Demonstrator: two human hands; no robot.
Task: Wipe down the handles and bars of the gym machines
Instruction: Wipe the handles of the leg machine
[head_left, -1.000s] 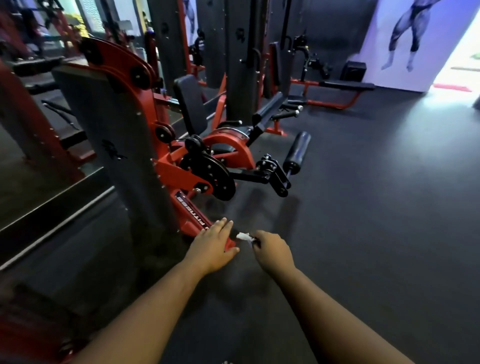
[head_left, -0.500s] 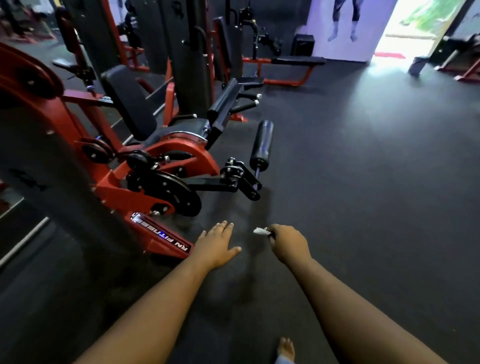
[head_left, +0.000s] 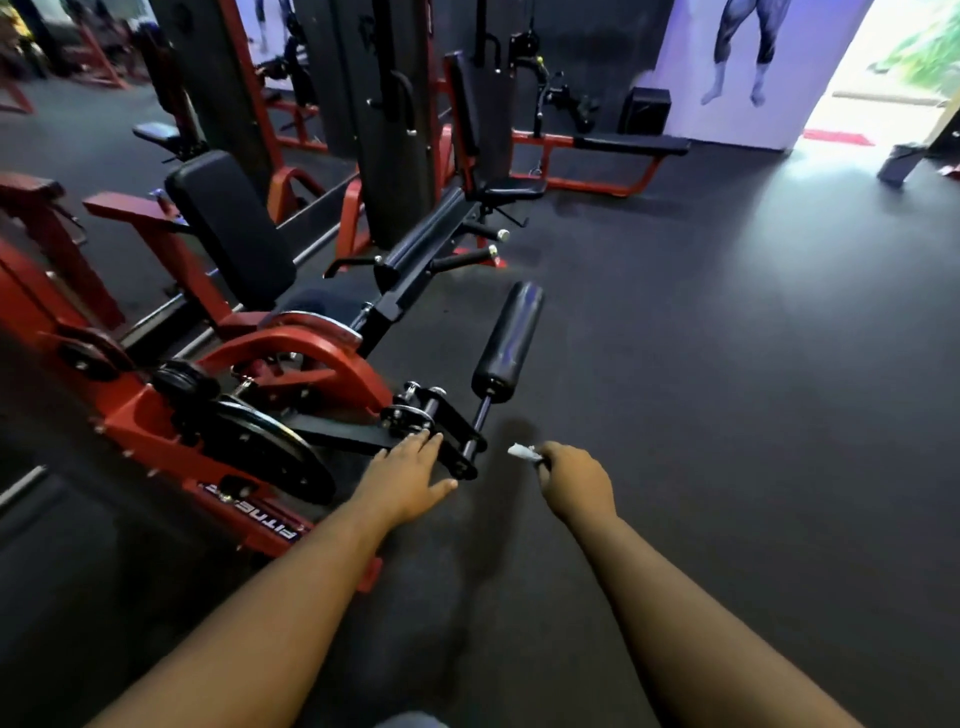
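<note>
A red and black leg machine stands at left with a black seat back. Its black roller pad sticks out on a short metal bar from a black bracket. My left hand is stretched out with straight fingers, its fingertips over the bracket's near end; whether it touches I cannot tell. My right hand is curled round a small white wipe, just right of the bracket and below the roller pad.
More red-framed machines and dark weight stacks line the back left. A low black bench stands at the far wall. Dark rubber floor spreads to the right, toward a bright doorway.
The view has closed in on the leg machine. My left hand has come up over the black bracket, and my right hand with the wipe is now nearer the roller pad's bar.
</note>
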